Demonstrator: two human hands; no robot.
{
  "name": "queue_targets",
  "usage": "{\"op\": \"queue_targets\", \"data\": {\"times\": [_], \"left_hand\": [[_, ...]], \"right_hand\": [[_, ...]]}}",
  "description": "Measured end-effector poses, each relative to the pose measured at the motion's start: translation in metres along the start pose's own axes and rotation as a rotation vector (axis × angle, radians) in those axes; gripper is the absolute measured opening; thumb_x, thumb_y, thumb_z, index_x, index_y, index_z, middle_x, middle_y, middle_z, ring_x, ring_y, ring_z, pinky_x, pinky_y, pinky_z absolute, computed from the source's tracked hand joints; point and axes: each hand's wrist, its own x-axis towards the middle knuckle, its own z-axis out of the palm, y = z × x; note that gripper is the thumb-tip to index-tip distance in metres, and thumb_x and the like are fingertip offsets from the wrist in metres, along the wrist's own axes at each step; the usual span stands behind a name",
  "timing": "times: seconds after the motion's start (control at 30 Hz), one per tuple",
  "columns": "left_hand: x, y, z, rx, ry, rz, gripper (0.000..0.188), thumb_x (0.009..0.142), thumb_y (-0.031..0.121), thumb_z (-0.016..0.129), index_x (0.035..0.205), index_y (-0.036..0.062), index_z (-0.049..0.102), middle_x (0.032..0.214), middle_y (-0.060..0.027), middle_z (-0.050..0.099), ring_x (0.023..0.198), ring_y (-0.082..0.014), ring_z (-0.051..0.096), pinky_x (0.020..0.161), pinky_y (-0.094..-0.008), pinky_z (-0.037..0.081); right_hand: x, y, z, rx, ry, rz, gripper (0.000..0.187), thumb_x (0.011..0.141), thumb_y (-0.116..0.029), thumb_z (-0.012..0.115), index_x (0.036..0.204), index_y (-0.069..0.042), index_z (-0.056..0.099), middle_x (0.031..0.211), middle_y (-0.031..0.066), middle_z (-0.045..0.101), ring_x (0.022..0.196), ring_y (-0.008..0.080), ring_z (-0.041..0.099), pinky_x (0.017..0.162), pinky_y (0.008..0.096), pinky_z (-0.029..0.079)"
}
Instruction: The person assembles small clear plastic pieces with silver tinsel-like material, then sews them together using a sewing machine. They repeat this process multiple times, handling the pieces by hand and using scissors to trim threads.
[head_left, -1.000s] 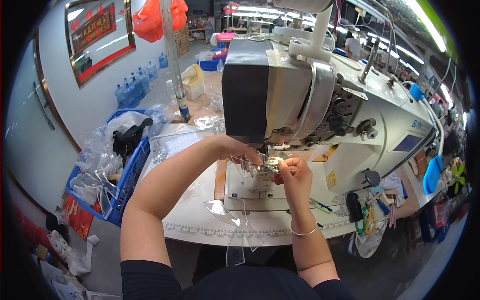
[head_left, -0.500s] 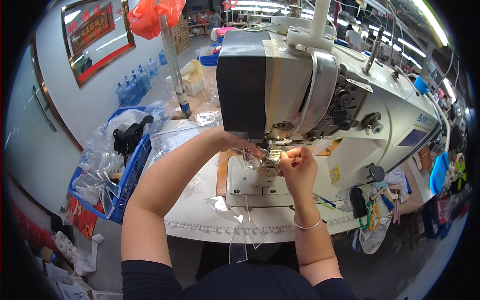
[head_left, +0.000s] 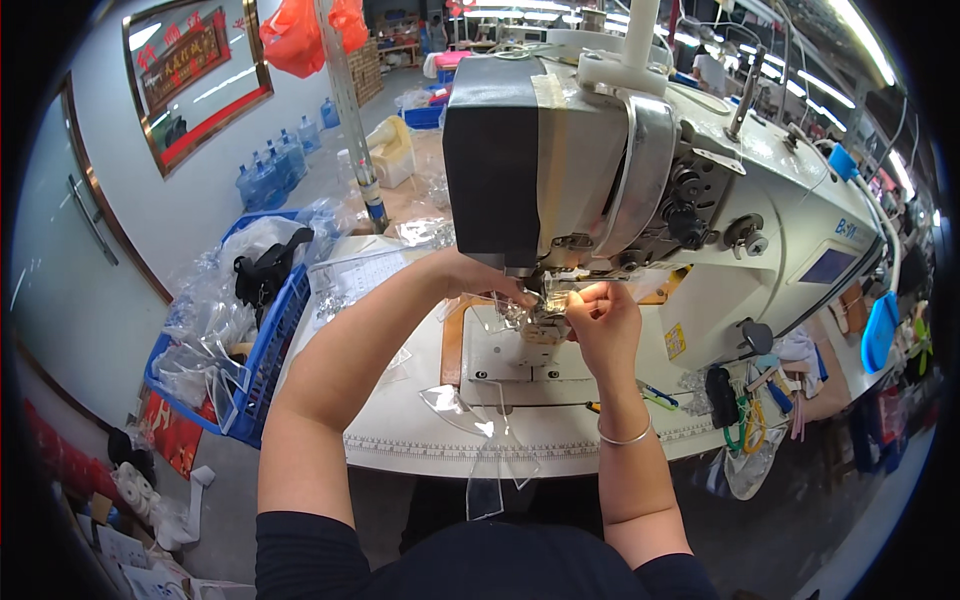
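A sewing machine (head_left: 650,170) with a dark front cover stands before me, its lamp lighting the needle area. My left hand (head_left: 488,280) reaches round beneath the machine head. Its fingers, partly hidden by the head, close on a clear plastic piece (head_left: 510,312) by the needle. From the right, my right hand (head_left: 608,318) pinches the lit edge of the plastic, fingers curled. Clear plastic strips (head_left: 486,470) hang below the work over the table's front edge. The exact fold or seam at the needle is too small to make out.
At left stands a blue basket (head_left: 262,375) heaped with clear plastic and a black strap. Snips (head_left: 658,397), a black-handled tool (head_left: 720,398) and scissors with yellow handles (head_left: 752,430) lie right of my forearm. A ruler strip (head_left: 400,446) runs along the table edge.
The whole view has shifted slightly, so the scene sits a little farther right. Both hands stay at the needle area, with only slight movement of the right fingers.
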Motion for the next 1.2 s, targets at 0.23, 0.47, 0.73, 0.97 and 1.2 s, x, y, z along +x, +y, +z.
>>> {"op": "queue_targets", "data": {"times": [0.23,0.47,0.73,0.97,1.2], "left_hand": [[0.009,-0.011,-0.003,-0.033,-0.029,0.106,0.056,0.063,0.006,0.083,0.113,0.005,0.058,0.097,-0.0045,0.062,0.086,-0.0138,0.059,0.069,-0.0267,0.05],[0.019,-0.02,-0.002,0.1,0.024,0.23,0.07,0.066,-0.008,0.074,0.129,0.0086,0.05,0.123,-0.0104,0.057,0.108,-0.0214,0.058,0.079,-0.0293,0.056],[0.014,-0.014,-0.001,0.067,0.007,0.333,0.054,0.065,-0.001,0.078,0.115,0.0047,0.057,0.102,-0.0076,0.061,0.086,-0.0164,0.06,0.064,-0.0273,0.052],[-0.003,0.005,0.006,0.131,0.125,-0.079,0.042,0.073,0.001,0.074,0.113,0.0084,0.062,0.1,-0.0072,0.066,0.092,-0.0169,0.063,0.065,-0.0294,0.053],[-0.014,-0.092,-0.022,-0.272,0.555,0.093,0.022,0.075,0.02,0.073,0.081,-0.0009,0.068,0.072,-0.0059,0.065,0.063,-0.0104,0.058,0.061,-0.023,0.045]], "right_hand": [[0.003,0.001,0.002,-0.055,0.015,-0.016,0.013,0.078,-0.005,0.065,0.075,0.0,0.053,0.058,0.0039,0.06,0.046,0.0067,0.052,0.044,0.0202,0.042],[0.009,0.004,0.006,-0.232,0.07,-0.141,0.011,0.072,-0.007,0.065,0.074,0.001,0.057,0.051,0.0045,0.057,0.044,0.0087,0.051,0.048,0.0227,0.041],[0.01,0.007,0.004,-0.231,0.048,-0.141,0.014,0.075,-0.008,0.067,0.077,0.001,0.056,0.051,0.003,0.056,0.044,0.0075,0.05,0.046,0.0221,0.04],[-0.011,0.031,-0.039,0.149,0.036,0.078,0.02,0.084,-0.015,0.067,0.088,0.001,0.057,0.06,-0.0006,0.056,0.054,0.0044,0.052,0.048,0.0188,0.04],[-0.101,0.103,-0.133,-0.879,-0.282,-0.223,0.022,0.067,-0.007,0.072,0.086,-0.002,0.064,0.087,0.0117,0.059,0.087,0.031,0.056,0.075,0.0392,0.046]]}}
